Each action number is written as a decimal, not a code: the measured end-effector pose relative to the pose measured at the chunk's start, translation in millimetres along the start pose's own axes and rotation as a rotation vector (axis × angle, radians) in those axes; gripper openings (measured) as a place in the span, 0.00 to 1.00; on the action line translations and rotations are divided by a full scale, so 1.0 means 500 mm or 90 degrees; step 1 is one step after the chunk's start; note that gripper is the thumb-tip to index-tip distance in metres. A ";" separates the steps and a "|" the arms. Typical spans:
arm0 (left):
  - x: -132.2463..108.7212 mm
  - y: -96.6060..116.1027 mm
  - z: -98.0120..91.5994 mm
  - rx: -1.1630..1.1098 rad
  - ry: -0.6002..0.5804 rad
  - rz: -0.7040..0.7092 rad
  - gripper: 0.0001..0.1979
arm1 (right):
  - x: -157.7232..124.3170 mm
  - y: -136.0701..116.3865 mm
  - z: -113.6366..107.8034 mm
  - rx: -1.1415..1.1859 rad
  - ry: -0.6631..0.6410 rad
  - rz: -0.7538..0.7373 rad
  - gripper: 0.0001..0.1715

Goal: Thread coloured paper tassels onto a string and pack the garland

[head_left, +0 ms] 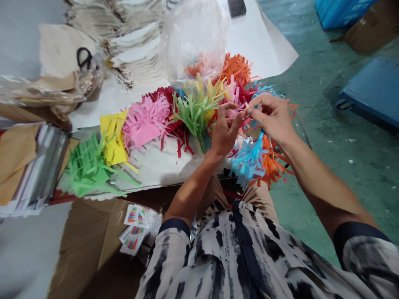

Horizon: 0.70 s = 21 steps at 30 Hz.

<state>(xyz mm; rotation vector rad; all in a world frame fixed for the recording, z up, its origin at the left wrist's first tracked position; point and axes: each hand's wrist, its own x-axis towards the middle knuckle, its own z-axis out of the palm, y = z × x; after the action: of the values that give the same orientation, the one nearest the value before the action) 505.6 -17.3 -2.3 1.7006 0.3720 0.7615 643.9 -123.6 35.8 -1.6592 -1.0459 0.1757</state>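
Note:
My left hand (pixel 225 132) and my right hand (pixel 272 116) meet over the table's right part, fingers closed in a pinch. Between their fingertips is a narrow pink and red paper tassel (pixel 245 119), largely covered by the fingers. Just left of my left hand stands a fringed bunch of pale green and yellow paper (pixel 191 112). Blue fringed paper (pixel 249 160) and orange fringed paper (pixel 269 166) hang over the table edge below my right hand. Farther left lie pink fringed paper (pixel 146 124), yellow fringed paper (pixel 112 139) and green fringed paper (pixel 89 164).
A clear plastic bag (pixel 195 37) stands behind the fringes, beside stacked off-white bundles (pixel 137 54). A dark phone-like object (pixel 237 7) lies at the back. Envelopes (pixel 40 162) fill the left end. Printed cards (pixel 134 228) sit below the table; a blue bin (pixel 374 89) stands right.

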 end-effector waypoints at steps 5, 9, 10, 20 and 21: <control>-0.014 0.011 0.017 0.069 -0.065 -0.005 0.15 | 0.067 0.006 -0.021 0.004 0.049 0.010 0.21; -0.040 0.009 0.060 0.125 -0.112 -0.017 0.21 | 0.095 0.004 -0.027 0.061 0.058 -0.008 0.21; -0.051 0.009 0.074 0.124 -0.125 -0.050 0.23 | 0.095 0.006 -0.026 0.065 0.069 -0.006 0.19; -0.166 0.025 0.094 0.183 -0.231 -0.037 0.38 | 0.067 0.093 -0.032 -0.078 0.405 -0.044 0.09; -0.167 0.027 0.073 0.173 -0.219 -0.009 0.33 | 0.065 0.098 -0.034 -0.081 0.407 -0.039 0.10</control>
<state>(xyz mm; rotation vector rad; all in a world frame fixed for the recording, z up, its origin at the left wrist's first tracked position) 466.3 -99.3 -17.5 2.0412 0.2547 0.4067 699.8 -112.4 13.5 -1.6299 -0.6228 -0.4459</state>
